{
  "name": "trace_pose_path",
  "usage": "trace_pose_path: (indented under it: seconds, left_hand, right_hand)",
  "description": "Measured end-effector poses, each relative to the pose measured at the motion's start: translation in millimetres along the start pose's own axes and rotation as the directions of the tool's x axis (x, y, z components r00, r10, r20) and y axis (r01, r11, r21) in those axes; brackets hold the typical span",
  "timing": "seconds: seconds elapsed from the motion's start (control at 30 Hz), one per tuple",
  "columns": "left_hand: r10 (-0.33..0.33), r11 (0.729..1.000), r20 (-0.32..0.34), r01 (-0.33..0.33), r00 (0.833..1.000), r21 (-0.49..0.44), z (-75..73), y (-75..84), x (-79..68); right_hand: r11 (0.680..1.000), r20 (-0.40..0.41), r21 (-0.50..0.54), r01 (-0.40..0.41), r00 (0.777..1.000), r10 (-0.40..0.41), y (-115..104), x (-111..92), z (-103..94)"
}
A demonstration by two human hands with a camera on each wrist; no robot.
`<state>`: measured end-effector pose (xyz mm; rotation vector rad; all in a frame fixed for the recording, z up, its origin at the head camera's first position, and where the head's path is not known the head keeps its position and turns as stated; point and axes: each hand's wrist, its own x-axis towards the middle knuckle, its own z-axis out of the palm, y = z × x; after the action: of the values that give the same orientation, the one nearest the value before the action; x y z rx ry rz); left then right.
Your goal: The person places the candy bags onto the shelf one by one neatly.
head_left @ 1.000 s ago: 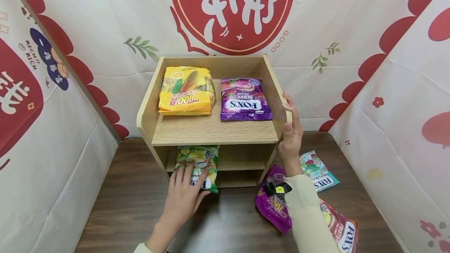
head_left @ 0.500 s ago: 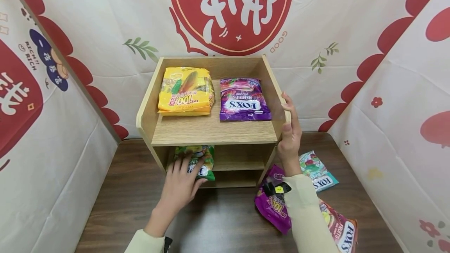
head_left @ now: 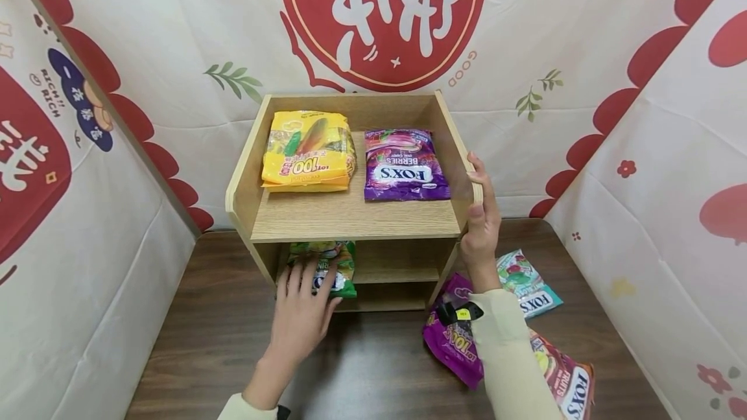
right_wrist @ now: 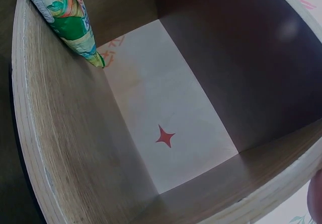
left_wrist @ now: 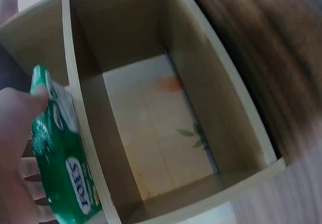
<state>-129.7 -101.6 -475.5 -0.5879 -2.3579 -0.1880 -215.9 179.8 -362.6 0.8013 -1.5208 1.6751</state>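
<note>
A small wooden shelf unit (head_left: 356, 220) stands on the table. On its middle level, at the left, lies a green Fox's candy bag (head_left: 345, 269). My left hand (head_left: 299, 316) reaches in from the front, its extended fingers resting over this bag and its thumb at the front edge. The left wrist view shows the green candy bag (left_wrist: 60, 168) lying along the shelf board, with my thumb (left_wrist: 35, 103) touching one end. My right hand (head_left: 483, 229) grips the unit's right side panel near its front edge.
On the top level lie a yellow candy bag (head_left: 308, 154) and a purple Fox's Berries bag (head_left: 405, 164). On the table at the right are a magenta bag (head_left: 452, 342), a teal Fox's bag (head_left: 528, 284) and a reddish Fox's Fruits bag (head_left: 566, 378). Printed cloth walls (head_left: 192, 122) surround the table.
The green candy bag has slid deeper into the middle level, with my left hand following it inward. Over the last half second it barely moved. My right hand stays on the side panel.
</note>
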Motion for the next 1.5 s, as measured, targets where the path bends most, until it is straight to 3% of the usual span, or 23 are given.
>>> trace_pose_path:
  seconds: [0.17,0.33,0.53,0.83,1.13,1.5]
  left_hand:
    - [-0.023,0.999,-0.041,0.021,0.999,-0.036,-4.7,21.1,-15.5]
    - [-0.09,0.995,0.007,0.09,0.996,-0.038,0.1,34.6,-31.9]
    - [-0.145,0.989,0.064,0.145,0.987,-0.004,10.9,35.6,-41.8]
    - [-0.15,0.989,0.038,0.15,0.988,0.019,18.6,30.2,-37.5]
    - [-0.165,0.985,-0.048,0.167,0.985,0.051,27.4,17.0,-27.4]
    - [-0.119,0.991,-0.081,0.124,0.99,0.06,33.2,6.6,-15.3]
  right_hand:
    - [1.0,0.0,0.009,-0.006,1.0,0.006,-10,2,5.5]
    - [1.0,-0.003,-0.004,-0.007,1.0,0.007,-10,2,4.9]
    - [1.0,0.002,-0.012,-0.009,1.0,0.009,-10,2,5.4]
    - [1.0,-0.008,-0.02,0.007,1.0,-0.007,18,-3,-7.6]
    - [1.0,-0.003,-0.02,0.001,1.0,-0.001,19,-4,-7.9]
    - [0.998,-0.009,-0.062,0.012,1.0,-0.012,24,-6,-11.2]
